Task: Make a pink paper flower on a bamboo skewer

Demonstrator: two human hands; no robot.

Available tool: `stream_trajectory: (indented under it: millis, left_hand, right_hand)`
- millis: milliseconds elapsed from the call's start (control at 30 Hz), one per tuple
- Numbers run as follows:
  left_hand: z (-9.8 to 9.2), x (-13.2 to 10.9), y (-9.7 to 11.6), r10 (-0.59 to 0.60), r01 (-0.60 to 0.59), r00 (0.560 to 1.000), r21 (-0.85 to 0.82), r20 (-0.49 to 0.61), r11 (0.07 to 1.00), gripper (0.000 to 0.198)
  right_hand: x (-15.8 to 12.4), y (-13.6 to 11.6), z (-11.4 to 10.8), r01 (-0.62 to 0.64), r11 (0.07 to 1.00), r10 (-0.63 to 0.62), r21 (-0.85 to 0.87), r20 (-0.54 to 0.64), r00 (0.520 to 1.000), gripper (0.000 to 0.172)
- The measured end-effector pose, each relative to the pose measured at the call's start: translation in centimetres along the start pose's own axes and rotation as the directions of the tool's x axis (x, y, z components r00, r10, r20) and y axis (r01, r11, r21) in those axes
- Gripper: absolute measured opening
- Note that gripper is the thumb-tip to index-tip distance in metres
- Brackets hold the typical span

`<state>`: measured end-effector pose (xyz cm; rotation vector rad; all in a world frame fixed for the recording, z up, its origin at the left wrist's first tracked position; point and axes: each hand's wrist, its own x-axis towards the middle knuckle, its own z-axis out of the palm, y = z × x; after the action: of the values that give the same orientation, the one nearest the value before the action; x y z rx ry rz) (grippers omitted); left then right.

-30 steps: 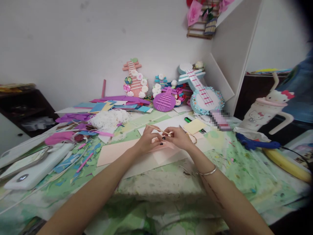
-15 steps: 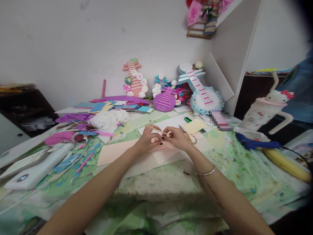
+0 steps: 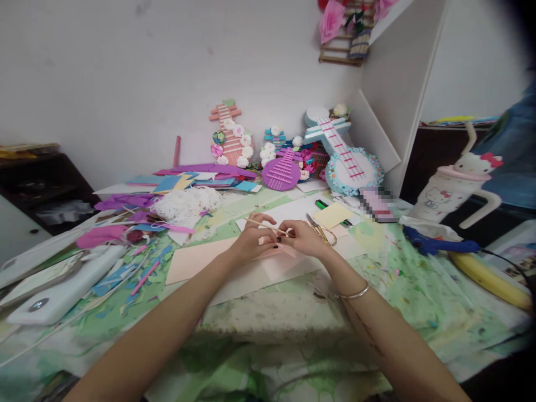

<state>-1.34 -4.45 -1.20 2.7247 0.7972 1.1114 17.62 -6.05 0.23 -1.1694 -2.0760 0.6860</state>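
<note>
Pinching the thin stick (image 3: 268,226) between both grips, left hand (image 3: 253,241) and right hand (image 3: 305,237) closed on it, we see it running up-left over the pink paper (image 3: 196,265).

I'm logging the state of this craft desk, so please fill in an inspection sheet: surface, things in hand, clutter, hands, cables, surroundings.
Surface: table under a green-and-white speckled cover, strewn with paper bits.
Things in hand: thin wooden stick held by both hands over pale pink paper.
Clutter: scissors, yellow note, white string heap, coloured paper scraps, white power bank, blue glue gun.
Hands: left hand and right hand both pinch the stick.
Cables: black cord running from the glue gun.
Surroundings: paper guitars against the white wall; cat-themed tumbler at right.
</note>
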Motion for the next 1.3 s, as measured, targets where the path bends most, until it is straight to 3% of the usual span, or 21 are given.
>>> stream_trajectory:
  millis: [167, 333, 533, 800, 1000, 1300]
  left_hand:
    - [-0.02, 0.05, 0.27, -0.025, 0.023, 0.999, -0.093, -0.024, 0.995, 0.009]
    - [-0.10, 0.22, 0.38, -0.091, 0.070, 0.995, -0.333, -0.047, 0.940, 0.016]
    - [0.19, 0.24, -0.17, -0.240, 0.189, 0.971, -0.604, -0.003, 0.774, 0.022]
    - [-0.69, 0.42, 0.47, -0.427, 0.327, 0.899, -0.799, 0.099, 0.504, 0.020]
    - [-0.50, 0.32, 0.27, -0.409, 0.396, 0.884, -0.830, 0.228, 0.392, 0.021]
    - [-0.46, 0.22, 0.11, -0.349, 0.390, 0.898, -0.854, 0.269, 0.345, 0.021]
  right_hand:
    - [0.04, 0.01, -0.05, -0.020, 0.990, 0.025, 0.140, -0.034, 0.999, 0.012]
    - [0.11, -0.06, -0.22, -0.026, 0.960, 0.045, 0.279, -0.062, 0.997, 0.014]
    - [0.06, 0.14, -0.26, -0.056, 0.899, 0.098, 0.434, -0.074, 0.992, 0.016]
    - [-0.04, 0.08, -0.15, -0.033, 0.859, 0.016, 0.512, 0.038, 0.999, 0.016]
    - [-0.12, 0.05, 0.32, -0.079, 0.828, 0.038, 0.555, 0.084, 0.996, 0.016]
    - [-0.02, 0.21, 0.45, -0.092, 0.795, 0.049, 0.599, 0.088, 0.995, 0.022]
